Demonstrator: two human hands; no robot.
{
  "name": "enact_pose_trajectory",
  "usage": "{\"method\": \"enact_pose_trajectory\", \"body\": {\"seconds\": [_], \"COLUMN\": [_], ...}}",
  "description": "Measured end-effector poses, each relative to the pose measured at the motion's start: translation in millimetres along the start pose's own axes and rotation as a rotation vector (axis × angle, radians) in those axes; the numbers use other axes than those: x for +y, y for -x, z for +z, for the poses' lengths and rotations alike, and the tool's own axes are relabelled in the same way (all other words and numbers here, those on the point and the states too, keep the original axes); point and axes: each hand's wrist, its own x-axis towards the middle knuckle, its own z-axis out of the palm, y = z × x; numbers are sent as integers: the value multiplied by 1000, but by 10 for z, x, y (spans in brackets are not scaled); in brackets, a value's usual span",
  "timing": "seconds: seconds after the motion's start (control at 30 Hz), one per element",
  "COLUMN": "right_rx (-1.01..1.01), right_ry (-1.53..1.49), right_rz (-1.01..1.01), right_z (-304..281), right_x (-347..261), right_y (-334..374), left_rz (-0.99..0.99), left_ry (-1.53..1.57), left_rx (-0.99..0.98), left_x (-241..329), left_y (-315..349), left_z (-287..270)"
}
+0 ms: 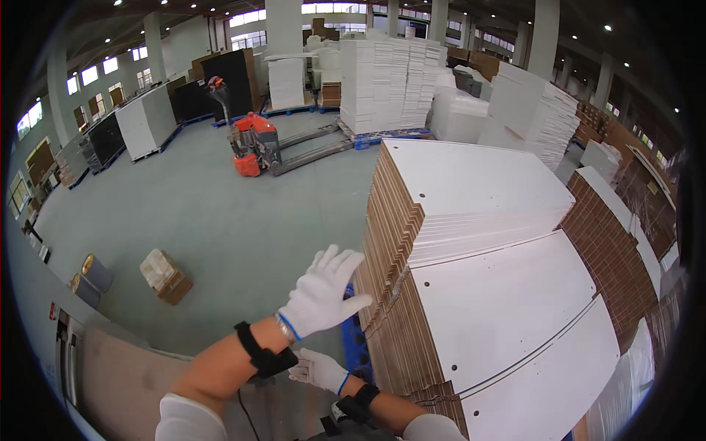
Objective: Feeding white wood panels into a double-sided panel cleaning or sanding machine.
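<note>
My left hand point(318, 292), in a white knit glove with a blue cuff, is raised beside the left side of a stack of white panels point(507, 309). Its fingers are spread and hold nothing; whether the thumb touches the panel edges I cannot tell. Lower down, my right hand point(321, 370), gloved the same way, points leftward with fingers stretched out and nothing in it. The panels have brown edges and small dark holes near their corners. The pile is stepped, its far part point(471, 176) higher than the near part. Black straps circle both forearms.
A blue pallet point(356, 342) shows under the stack. An orange pallet truck point(254, 140) stands further off, its forks toward tall white stacks point(386, 88). On the grey floor at left are a wrapped carton point(168, 278) and two drums point(95, 272). Brown panels point(610, 257) stand at right.
</note>
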Motion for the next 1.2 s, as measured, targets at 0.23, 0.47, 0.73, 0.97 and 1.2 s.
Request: {"method": "enact_pose_trajectory", "body": {"seconds": [0.23, 0.47, 0.73, 0.97, 1.2], "right_rx": [12, 170, -5, -102, -9], "right_ry": [-150, -151, -116, -91, 242], "right_rz": [-220, -321, -407, -688, -989], "right_z": [-481, -452, -349, 388, 815], "right_x": [-299, -444, -811, -1672, -2186], "right_y": [631, 753, 578, 442, 179], "left_rz": [96, 5, 51, 62, -152], "left_ry": [-223, -392, -407, -580, -680], "left_rx": [-169, -349, -340, -182, -103], "left_x": [426, 431, 486, 196, 152], "left_y": [-1926, -2218, -1621, -164, 1133], "left_z": [653, 878, 702, -163, -1115]}}
